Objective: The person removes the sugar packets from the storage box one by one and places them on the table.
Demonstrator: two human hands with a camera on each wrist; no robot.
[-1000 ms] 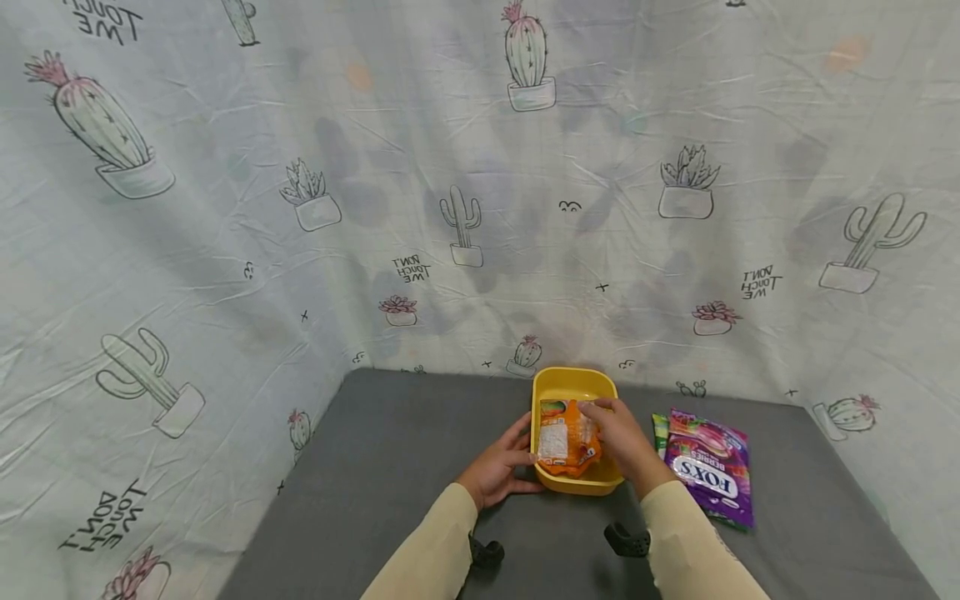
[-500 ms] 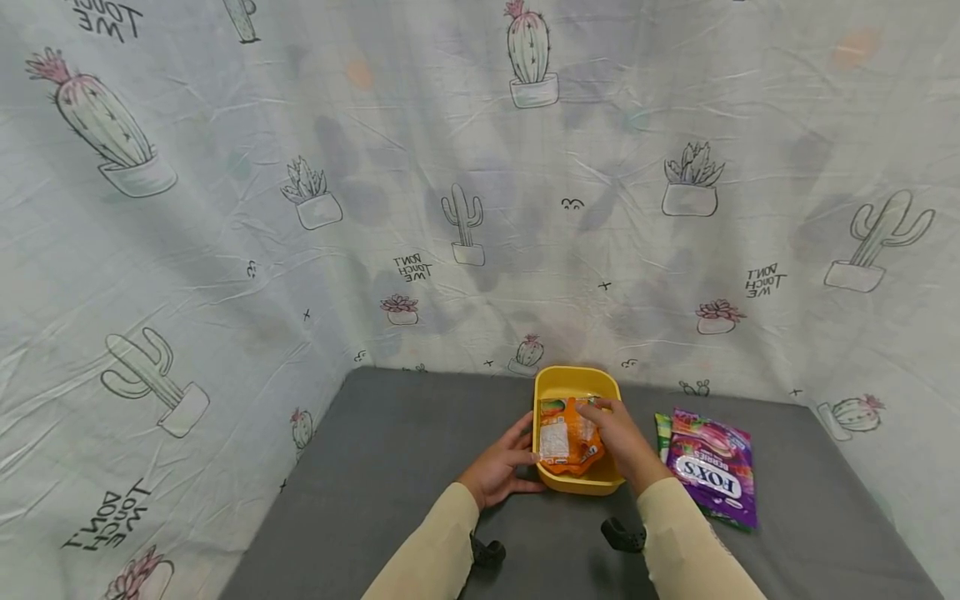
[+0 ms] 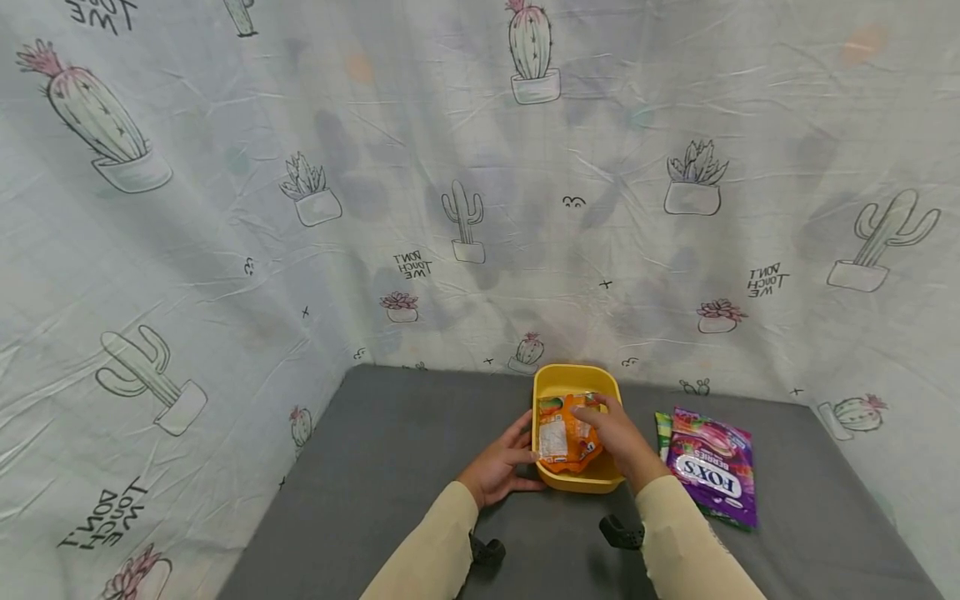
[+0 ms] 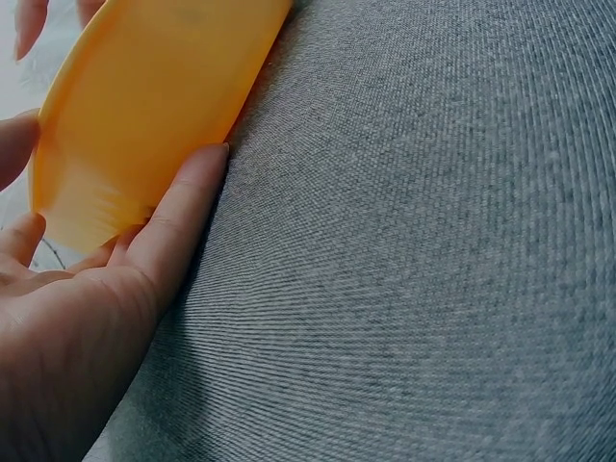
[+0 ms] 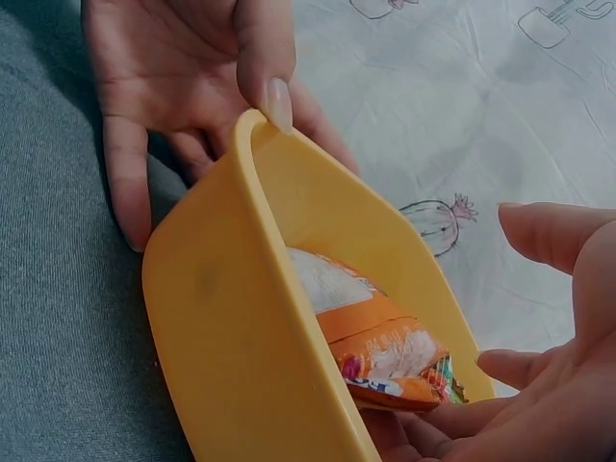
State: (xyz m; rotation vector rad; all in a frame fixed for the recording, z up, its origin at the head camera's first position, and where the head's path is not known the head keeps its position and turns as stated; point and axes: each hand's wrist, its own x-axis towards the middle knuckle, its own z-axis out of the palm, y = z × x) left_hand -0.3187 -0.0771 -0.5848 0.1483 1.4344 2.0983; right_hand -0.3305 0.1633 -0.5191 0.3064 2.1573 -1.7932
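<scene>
An orange snack bag [image 3: 558,437] lies in a yellow plastic tub [image 3: 573,377] on the table. My left hand [image 3: 497,468] holds the tub at its near left corner. In the right wrist view its thumb hooks over the tub's rim while the fingers lie along the outside wall. My right hand [image 3: 618,433] reaches over the tub's right side, fingers at the bag. Seen from the right wrist, the thumb stands apart from the bag [image 5: 375,332], and the lower fingers are partly hidden beside its end. The left wrist view shows the tub's outer wall [image 4: 164,96].
To the right of the tub lies a purple Fox's Berries bag [image 3: 712,467], with a green bag [image 3: 663,433] partly hidden beneath it. Grey cloth covers the table [image 3: 397,442]. A white curtain with cactus prints [image 3: 480,250] hangs behind it.
The right hand's fingers have shifted slightly on the orange bag, whose top edge sits a little higher in the tub. The left hand keeps its place.
</scene>
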